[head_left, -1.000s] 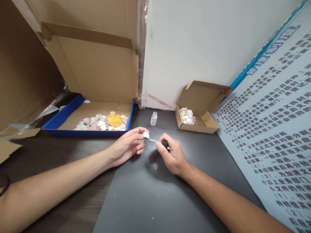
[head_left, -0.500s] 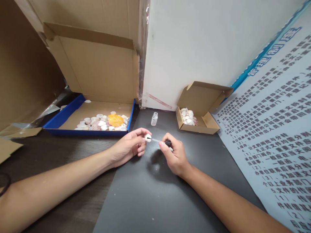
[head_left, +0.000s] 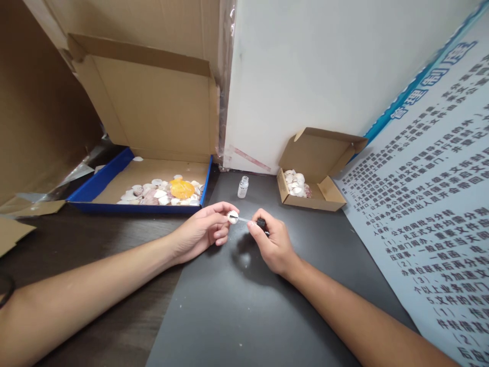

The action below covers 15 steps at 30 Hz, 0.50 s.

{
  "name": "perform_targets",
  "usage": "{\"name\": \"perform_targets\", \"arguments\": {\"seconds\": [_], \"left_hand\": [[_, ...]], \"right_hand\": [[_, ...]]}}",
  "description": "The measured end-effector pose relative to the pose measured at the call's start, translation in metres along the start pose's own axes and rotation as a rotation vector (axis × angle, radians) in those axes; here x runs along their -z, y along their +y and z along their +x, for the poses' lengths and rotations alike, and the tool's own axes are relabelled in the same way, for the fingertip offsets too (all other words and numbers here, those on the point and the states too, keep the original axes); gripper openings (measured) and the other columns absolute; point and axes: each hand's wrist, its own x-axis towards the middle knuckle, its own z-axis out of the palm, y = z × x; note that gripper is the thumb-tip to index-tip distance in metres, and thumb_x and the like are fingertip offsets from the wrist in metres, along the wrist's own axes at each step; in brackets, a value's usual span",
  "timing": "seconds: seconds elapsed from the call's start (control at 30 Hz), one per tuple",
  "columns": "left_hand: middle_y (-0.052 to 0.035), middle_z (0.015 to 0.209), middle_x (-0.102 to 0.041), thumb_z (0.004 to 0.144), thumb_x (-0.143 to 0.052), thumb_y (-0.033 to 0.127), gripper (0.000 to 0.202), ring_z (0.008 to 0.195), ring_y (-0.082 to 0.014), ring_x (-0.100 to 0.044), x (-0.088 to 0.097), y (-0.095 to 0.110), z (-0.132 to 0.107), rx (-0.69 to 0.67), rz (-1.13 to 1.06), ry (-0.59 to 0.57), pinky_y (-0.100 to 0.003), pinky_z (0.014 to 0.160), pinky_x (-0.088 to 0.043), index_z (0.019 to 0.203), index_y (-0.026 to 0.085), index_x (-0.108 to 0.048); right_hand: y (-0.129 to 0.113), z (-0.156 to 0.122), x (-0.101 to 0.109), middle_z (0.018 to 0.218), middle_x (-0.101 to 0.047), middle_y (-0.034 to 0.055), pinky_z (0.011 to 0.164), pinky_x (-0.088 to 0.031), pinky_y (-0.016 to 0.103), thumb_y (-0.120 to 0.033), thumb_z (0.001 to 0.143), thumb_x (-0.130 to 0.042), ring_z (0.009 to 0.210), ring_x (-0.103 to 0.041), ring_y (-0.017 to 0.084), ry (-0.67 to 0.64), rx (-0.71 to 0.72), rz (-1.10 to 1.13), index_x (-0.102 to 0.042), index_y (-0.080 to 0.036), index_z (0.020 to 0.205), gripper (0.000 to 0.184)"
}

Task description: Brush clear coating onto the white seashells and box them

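My left hand pinches a small white shell between thumb and fingers above the dark mat. My right hand grips a thin brush with a black cap, and its tip touches the shell. A small clear bottle stands open on the mat just behind my hands.
A blue-edged cardboard tray at the left holds several shells and an orange one. A small cardboard box with shells sits at the back right. A printed poster leans along the right. A white wall stands behind.
The shell has turned a little in my left fingers and the brush tip has shifted across it. Both hands stay in nearly the same place.
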Motion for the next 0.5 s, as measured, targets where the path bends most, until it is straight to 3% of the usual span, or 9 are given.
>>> {"name": "perform_targets", "arguments": {"seconds": [0.5], "left_hand": [[-0.0004,0.077,-0.053,0.086,-0.065,0.024,0.017,0.049,-0.0034,-0.039,0.0018,-0.0007,0.0030,0.022,-0.096,-0.034,-0.019,0.045,-0.033,0.096,0.011,-0.067]], "right_hand": [[0.0021,0.0008,0.0001,0.056,-0.038,-0.0071,0.052,-0.029,0.023,-0.038,0.094,-0.049,0.051,-0.036,0.010,-0.005,-0.007,0.040,-0.047,-0.021,0.077,0.024]]}}
